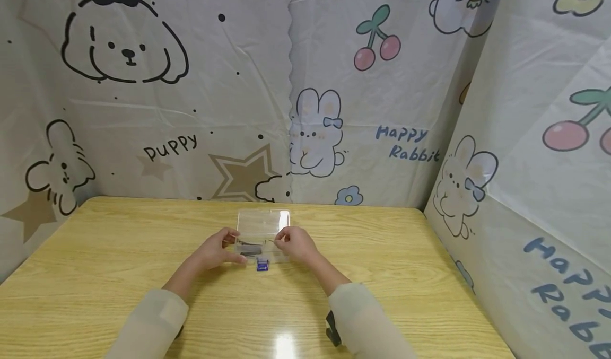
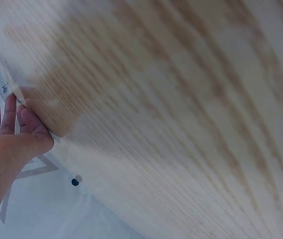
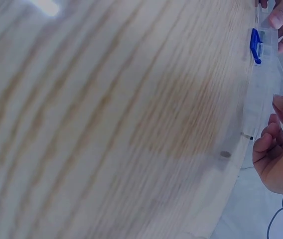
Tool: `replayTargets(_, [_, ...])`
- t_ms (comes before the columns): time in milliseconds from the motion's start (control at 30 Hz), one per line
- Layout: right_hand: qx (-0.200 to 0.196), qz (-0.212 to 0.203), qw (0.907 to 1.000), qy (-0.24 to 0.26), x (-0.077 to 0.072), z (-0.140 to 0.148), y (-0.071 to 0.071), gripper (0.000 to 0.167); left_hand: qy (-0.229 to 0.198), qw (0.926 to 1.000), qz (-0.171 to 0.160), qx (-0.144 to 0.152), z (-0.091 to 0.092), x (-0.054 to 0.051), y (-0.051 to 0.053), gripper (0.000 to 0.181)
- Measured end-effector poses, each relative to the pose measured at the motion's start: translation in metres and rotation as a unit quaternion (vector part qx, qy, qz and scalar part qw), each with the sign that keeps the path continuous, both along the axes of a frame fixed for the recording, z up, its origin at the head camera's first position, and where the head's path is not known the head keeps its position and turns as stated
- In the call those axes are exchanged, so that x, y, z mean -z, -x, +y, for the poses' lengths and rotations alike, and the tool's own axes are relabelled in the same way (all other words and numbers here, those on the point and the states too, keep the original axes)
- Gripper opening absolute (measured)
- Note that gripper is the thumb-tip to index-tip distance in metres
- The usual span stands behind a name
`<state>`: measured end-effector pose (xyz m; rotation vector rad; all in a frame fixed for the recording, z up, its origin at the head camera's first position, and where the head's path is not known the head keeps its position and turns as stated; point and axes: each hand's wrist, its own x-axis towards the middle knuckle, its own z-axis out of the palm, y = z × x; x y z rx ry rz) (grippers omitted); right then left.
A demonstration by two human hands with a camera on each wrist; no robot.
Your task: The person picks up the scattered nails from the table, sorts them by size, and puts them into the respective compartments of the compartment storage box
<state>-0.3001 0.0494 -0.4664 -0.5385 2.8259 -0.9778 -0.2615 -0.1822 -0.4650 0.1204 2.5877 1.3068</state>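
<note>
A small clear plastic box point(image 1: 270, 248) stands on the table with its transparent lid point(image 1: 258, 222) raised at the back. Several slim dark pieces point(image 1: 251, 248) lie in its left part; their kind is too small to tell. On the front hangs a blue latch point(image 1: 262, 264), also seen in the right wrist view. My left hand point(image 1: 215, 250) grips the box's left side, thumb at the front and fingers behind. Over the right part, my right hand point(image 1: 297, 245) pinches a tiny thin piece point(image 1: 270, 241) between thumb and forefinger. The left wrist view catches little of the box.
The yellow wood-grain table point(image 1: 382, 253) extends around the box. Behind it hangs a printed cloth point(image 1: 238, 99) with cartoon animals, and another such cloth point(image 1: 525, 200) borders the right side. Light glares on the table's front.
</note>
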Motion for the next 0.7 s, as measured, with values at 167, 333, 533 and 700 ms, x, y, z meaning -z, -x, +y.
replayTargets(167, [0.003, 0.003, 1.0000, -0.001, 0.0007, -0.0002, 0.0001, 0.013, 0.003, 1.0000, 0.000, 0.005, -0.0002, -0.0014, -0.0003, 0.077])
replayTargets(333, [0.003, 0.005, 1.0000, -0.003, 0.0005, -0.0002, 0.0002, 0.013, 0.003, 1.0000, 0.004, 0.006, -0.0002, -0.0012, -0.0009, 0.076])
replayTargets(533, [0.005, -0.010, 0.9999, 0.005, -0.0007, -0.0003, -0.0001, 0.013, -0.001, 1.0000, 0.003, 0.001, -0.0001, -0.0003, -0.0001, 0.077])
replayTargets(700, [0.005, -0.020, 0.9996, 0.017, -0.0055, 0.0029, -0.0009, 0.014, -0.004, 1.0000, 0.005, 0.006, 0.0001, -0.0001, 0.0013, 0.076])
